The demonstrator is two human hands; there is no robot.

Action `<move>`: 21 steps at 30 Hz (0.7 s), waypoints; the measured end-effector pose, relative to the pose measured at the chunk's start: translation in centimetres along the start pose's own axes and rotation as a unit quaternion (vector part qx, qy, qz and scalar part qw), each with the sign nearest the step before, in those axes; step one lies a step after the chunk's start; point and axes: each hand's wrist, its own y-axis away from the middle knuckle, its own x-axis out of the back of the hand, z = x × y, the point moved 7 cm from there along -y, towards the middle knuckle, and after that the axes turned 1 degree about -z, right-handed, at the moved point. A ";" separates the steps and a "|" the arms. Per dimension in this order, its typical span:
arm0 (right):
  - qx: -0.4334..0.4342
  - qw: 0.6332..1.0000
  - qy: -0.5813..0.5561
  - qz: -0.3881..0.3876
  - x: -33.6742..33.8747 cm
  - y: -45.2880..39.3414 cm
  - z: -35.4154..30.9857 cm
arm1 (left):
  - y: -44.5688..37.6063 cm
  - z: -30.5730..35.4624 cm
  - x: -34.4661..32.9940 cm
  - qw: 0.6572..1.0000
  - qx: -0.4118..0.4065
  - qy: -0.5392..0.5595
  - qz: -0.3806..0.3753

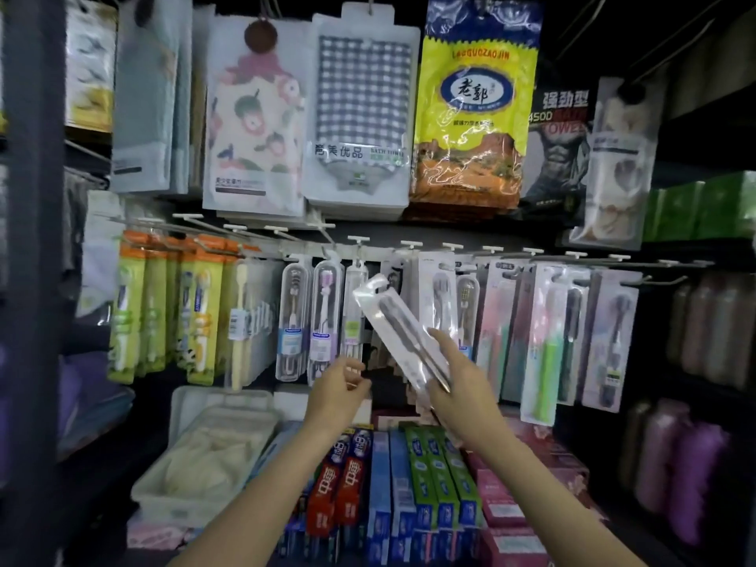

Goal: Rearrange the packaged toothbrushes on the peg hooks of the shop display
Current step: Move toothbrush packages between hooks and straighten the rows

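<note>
Here a clear toothbrush pack (399,329) holding dark-handled brushes is held off the hooks, tilted with its hang-tab end up and to the left, in front of the middle of the peg row. The grip of the right hand (458,382) is closed on the pack's lower end, thumb laid along its front face and the other fingers behind it. The left hand (337,388) is raised just left of the pack's lower end, apart from it, its fingers loosely curled with nothing seen between them. Behind the hands a row of peg hooks (409,244) is seen carrying more packaged brushes: yellow-green carded packs (200,317) at far left, clear capsule cases (323,321) left of centre, a green-handled brush pack (546,341) at right. Above, bagged towels are hung, among them a checked towel pack (362,116) and a yellow bag (474,100). Below, boxed toothpaste (347,480) is stacked on the shelf, with a white tray (196,452) to its left.
</note>
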 end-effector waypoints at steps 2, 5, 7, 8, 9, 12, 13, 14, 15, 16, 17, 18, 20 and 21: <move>-0.037 0.998 -0.049 0.001 -1.1 -1.7 -1.1 | -0.1 -0.8 1.4 1.000 0.003 -0.004 0.005; -0.121 0.978 -0.165 0.032 -2.3 -3.4 -1.5 | 0.0 -1.9 3.0 1.000 0.013 0.001 0.014; -0.130 0.975 -0.170 0.052 -3.4 -3.8 -2.0 | 0.1 -2.3 3.6 1.000 0.020 0.006 0.020; -0.135 0.975 -0.167 0.060 -3.9 -3.8 -2.2 | 0.1 -2.4 3.8 1.000 0.021 0.004 0.022; -0.142 0.972 -0.173 0.067 -4.4 -3.8 -2.3 | 0.1 -2.3 3.8 1.000 0.019 0.001 0.023; -0.164 0.965 -0.190 0.074 -4.7 -4.0 -2.3 | 0.2 -1.9 3.7 1.000 0.005 -0.013 0.019; -0.169 0.964 -0.189 0.076 -4.6 -4.1 -2.2 | 0.3 -1.7 3.7 1.000 -0.002 -0.017 0.019; -0.174 0.964 -0.185 0.077 -4.5 -4.2 -2.2 | 0.4 -1.5 3.6 1.000 -0.007 -0.022 0.018; -0.177 0.964 -0.179 0.079 -4.4 -4.4 -2.1 | 0.4 -1.3 3.6 0.999 -0.011 -0.027 0.018; -0.182 0.964 -0.178 0.081 -4.4 -4.4 -2.1 | 0.5 -1.2 3.6 0.999 -0.014 -0.032 0.018; -0.184 0.962 -0.184 0.082 -4.5 -4.4 -2.1 | 0.6 -1.0 3.5 0.999 -0.016 -0.037 0.018; -0.186 0.960 -0.192 0.084 -4.8 -4.4 -2.2 | 0.6 -0.9 3.4 0.999 -0.017 -0.037 0.019; -0.193 0.955 -0.208 0.087 -5.3 -4.2 -2.2 | 0.7 -0.8 3.3 0.999 -0.013 -0.030 0.022; -0.196 0.952 -0.219 0.087 -5.7 -4.1 -1.9 | 0.7 -0.8 3.3 0.999 -0.013 -0.029 0.022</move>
